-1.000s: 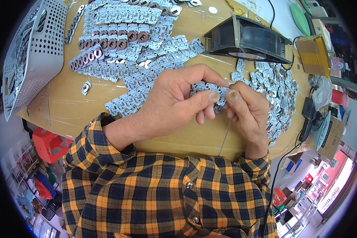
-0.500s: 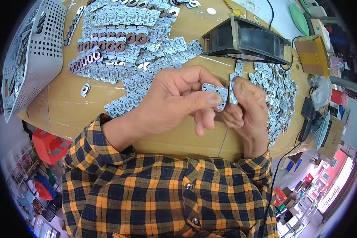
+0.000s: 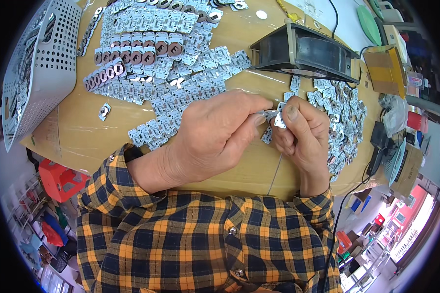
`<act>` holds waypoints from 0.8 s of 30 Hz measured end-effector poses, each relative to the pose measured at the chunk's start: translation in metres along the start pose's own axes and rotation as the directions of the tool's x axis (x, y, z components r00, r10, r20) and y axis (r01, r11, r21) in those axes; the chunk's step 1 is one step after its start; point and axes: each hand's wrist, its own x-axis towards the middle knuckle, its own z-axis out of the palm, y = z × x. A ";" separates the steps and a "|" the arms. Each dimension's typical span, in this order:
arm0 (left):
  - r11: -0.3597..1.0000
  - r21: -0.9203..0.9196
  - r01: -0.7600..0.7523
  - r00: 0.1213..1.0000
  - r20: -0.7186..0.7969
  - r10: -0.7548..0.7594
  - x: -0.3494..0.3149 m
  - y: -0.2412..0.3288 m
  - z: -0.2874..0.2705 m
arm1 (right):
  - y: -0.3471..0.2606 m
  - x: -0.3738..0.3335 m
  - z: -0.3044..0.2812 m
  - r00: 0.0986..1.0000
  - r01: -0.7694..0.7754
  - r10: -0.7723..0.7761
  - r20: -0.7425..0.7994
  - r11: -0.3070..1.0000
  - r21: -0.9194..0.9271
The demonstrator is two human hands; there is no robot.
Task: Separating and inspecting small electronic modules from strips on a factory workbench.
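Note:
My left hand (image 3: 212,132) pinches a small circuit board (image 3: 266,114) between thumb and curled forefinger; most of that piece is hidden, and it is seen nearly edge-on. Against it, my right hand (image 3: 305,129) grips another small circuit board (image 3: 280,119) under the thumb. The two boards meet or overlap, and I cannot tell whether they are joined. A further board piece (image 3: 267,135) shows below them by the right fingers; whether it is held or lies on the table is unclear. To the left spread rows of joined circuit boards (image 3: 164,124), some with round brown parts.
A heap of loose boards (image 3: 344,127) lies on the right. Behind my hands stands a black fan (image 3: 322,51). A white perforated basket (image 3: 56,63) full of boards is at the left, near a single board (image 3: 104,111). Cables run along the brown tabletop's (image 3: 83,146) right side.
My left hand has rolled over, turning its board from face-up to nearly edge-on and bringing it against the right hand's board. The right hand's board now shows more of its face.

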 end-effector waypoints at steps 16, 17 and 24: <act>0.998 0.042 -0.051 0.994 -0.094 0.055 -0.003 -0.007 0.003 | 0.006 0.007 -0.005 1.000 0.010 -0.006 0.030 0.990 -0.140; 0.998 0.042 -0.049 0.994 -0.100 0.053 -0.004 -0.008 0.003 | 0.006 0.007 -0.003 0.999 0.009 -0.004 0.034 0.990 -0.144; 0.997 0.056 -0.055 0.994 -0.096 0.060 -0.002 -0.009 0.003 | 0.002 0.006 0.000 0.999 0.021 -0.027 -0.030 0.984 -0.179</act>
